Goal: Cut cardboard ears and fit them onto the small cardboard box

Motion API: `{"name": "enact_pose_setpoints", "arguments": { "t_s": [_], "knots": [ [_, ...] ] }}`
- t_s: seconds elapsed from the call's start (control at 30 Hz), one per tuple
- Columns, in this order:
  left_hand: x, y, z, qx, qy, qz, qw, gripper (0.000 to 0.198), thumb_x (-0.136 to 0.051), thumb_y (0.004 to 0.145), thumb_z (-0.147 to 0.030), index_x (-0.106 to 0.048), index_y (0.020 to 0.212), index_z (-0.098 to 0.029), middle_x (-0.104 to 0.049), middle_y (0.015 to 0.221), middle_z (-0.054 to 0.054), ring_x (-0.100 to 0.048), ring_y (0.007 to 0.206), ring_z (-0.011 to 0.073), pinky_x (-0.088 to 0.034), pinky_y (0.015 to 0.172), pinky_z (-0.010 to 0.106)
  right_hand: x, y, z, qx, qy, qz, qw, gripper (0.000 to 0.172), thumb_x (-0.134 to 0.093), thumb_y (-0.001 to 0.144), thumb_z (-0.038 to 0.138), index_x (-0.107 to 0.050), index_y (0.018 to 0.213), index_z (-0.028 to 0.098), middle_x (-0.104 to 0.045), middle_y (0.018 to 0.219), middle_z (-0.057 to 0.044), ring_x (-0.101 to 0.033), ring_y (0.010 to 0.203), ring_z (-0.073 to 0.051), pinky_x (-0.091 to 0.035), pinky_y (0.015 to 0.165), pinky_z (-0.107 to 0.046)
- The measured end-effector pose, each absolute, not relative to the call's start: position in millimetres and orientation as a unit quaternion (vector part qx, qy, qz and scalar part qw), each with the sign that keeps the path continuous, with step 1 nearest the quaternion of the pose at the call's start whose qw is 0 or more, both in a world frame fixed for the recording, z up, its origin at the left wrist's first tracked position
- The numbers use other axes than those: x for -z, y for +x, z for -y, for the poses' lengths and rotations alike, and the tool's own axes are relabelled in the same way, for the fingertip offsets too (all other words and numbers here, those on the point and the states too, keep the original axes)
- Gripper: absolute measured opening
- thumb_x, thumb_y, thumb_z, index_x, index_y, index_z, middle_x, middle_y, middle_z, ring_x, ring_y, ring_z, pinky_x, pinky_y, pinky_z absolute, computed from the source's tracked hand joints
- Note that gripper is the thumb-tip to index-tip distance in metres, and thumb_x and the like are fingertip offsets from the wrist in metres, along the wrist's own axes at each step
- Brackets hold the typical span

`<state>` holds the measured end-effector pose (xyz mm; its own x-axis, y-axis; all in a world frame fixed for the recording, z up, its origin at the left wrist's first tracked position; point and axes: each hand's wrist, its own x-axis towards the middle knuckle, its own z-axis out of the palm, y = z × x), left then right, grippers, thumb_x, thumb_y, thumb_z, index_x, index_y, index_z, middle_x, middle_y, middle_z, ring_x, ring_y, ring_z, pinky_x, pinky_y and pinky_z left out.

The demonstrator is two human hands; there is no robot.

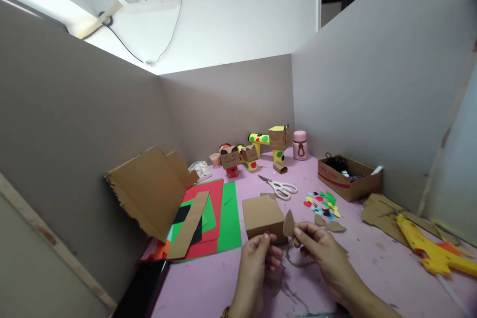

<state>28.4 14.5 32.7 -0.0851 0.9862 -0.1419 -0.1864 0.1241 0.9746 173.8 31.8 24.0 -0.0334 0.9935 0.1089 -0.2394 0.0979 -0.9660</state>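
Note:
My right hand (321,249) pinches a small leaf-shaped piece of brown cardboard (288,223) upright between thumb and fingertips. Beside it, my left hand (254,264) has its thumb and index finger pressed together; a tiny dark reddish spot shows at the tips, too small to name. Just behind both hands sits a closed brown cardboard box (263,211), partly hidden by the fingers. Thin strips of cardboard scrap (294,261) lie below the hands. To the right, two more cut cardboard pieces (335,227) rest on the pink table (201,288).
White-handled scissors (282,188) lie behind the box, near small coloured paper cutouts (322,203). A yellow glue gun (428,248) and an open supply box (348,181) are at right. Coloured sheets (229,218) and a large cardboard piece (149,189) occupy the left; cardboard animal figures (230,159) stand behind.

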Motion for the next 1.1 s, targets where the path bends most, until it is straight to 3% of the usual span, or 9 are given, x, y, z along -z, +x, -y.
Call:
{"name": "enact_pose_setpoints", "arguments": {
  "t_s": [0.1, 0.27, 0.4, 0.5, 0.67, 0.9, 1.1],
  "knots": [
    [-41.1, 35.2, -11.5, -0.548, 0.42, -0.494, 0.528, 0.039, -0.067, 0.062, -0.05, -0.062, 0.067, -0.012, -0.059, 0.048, 0.0, -0.048, 0.039, 0.0078, -0.029, 0.04, 0.018, -26.7, 174.2, -31.4, -0.512, -0.396, 0.496, 0.58, 0.023, -0.064, 0.074, 0.04, -0.064, 0.076, 0.018, -0.054, 0.059, 0.004, -0.044, 0.055, -0.012, -0.034, 0.052, -0.023],
    [-57.4, 37.7, -1.6, -0.58, 0.476, -0.462, 0.473, 0.031, -0.069, 0.067, -0.039, -0.068, 0.088, -0.016, -0.067, 0.075, 0.004, -0.054, 0.055, 0.0116, -0.037, 0.048, 0.02, -33.9, 167.6, -23.0, -0.505, -0.377, 0.533, 0.565, 0.021, -0.062, 0.077, 0.038, -0.066, 0.079, 0.018, -0.061, 0.067, 0.0, -0.05, 0.062, -0.016, -0.037, 0.057, -0.025],
    [-59.0, 29.2, 0.1, -0.572, 0.502, -0.458, 0.459, 0.021, -0.068, 0.068, -0.033, -0.07, 0.073, -0.013, -0.062, 0.057, 0.002, -0.051, 0.053, 0.0124, -0.037, 0.048, 0.02, -34.2, 159.0, -18.1, -0.536, -0.36, 0.539, 0.54, 0.02, -0.064, 0.075, 0.037, -0.066, 0.073, 0.017, -0.06, 0.063, 0.001, -0.048, 0.058, -0.013, -0.034, 0.051, -0.023],
    [-55.9, 22.8, -3.1, -0.577, 0.482, -0.458, 0.475, 0.024, -0.071, 0.064, -0.036, -0.069, 0.068, -0.012, -0.06, 0.052, 0.0, -0.051, 0.048, 0.0113, -0.037, 0.047, 0.02, -32.6, 155.3, -19.5, -0.56, -0.344, 0.527, 0.538, 0.024, -0.066, 0.072, 0.039, -0.065, 0.082, 0.017, -0.058, 0.063, 0.001, -0.047, 0.054, -0.012, -0.032, 0.048, -0.022],
    [-53.8, 14.7, -9.2, -0.591, 0.429, -0.461, 0.504, 0.034, -0.074, 0.057, -0.043, -0.066, 0.069, -0.012, -0.067, 0.059, 0.003, -0.054, 0.046, 0.0099, -0.037, 0.046, 0.019, -32.6, 154.8, -22.4, -0.58, -0.329, 0.501, 0.552, 0.051, -0.063, 0.074, 0.043, -0.046, 0.117, 0.02, -0.057, 0.061, 0.005, -0.045, 0.048, -0.01, -0.032, 0.046, -0.022],
    [-52.3, 11.4, -11.5, -0.593, 0.393, -0.466, 0.527, 0.04, -0.077, 0.051, -0.044, -0.068, 0.071, -0.012, -0.072, 0.065, 0.008, -0.057, 0.047, 0.0104, -0.037, 0.044, 0.018, -44.6, 156.8, -15.1, -0.599, -0.32, 0.477, 0.558, 0.047, -0.064, 0.073, 0.044, -0.047, 0.112, 0.023, -0.068, 0.081, -0.001, -0.061, 0.072, -0.018, -0.045, 0.067, -0.03],
    [-52.1, 15.5, -9.9, -0.591, 0.393, -0.464, 0.53, 0.041, -0.078, 0.051, -0.042, -0.07, 0.078, -0.012, -0.073, 0.07, 0.009, -0.059, 0.049, 0.0114, -0.038, 0.046, 0.019, -42.2, 161.1, -16.1, -0.593, -0.328, 0.477, 0.56, 0.045, -0.063, 0.076, 0.04, -0.045, 0.114, 0.025, -0.068, 0.086, -0.002, -0.059, 0.067, -0.015, -0.043, 0.057, -0.026]
  ]
}}
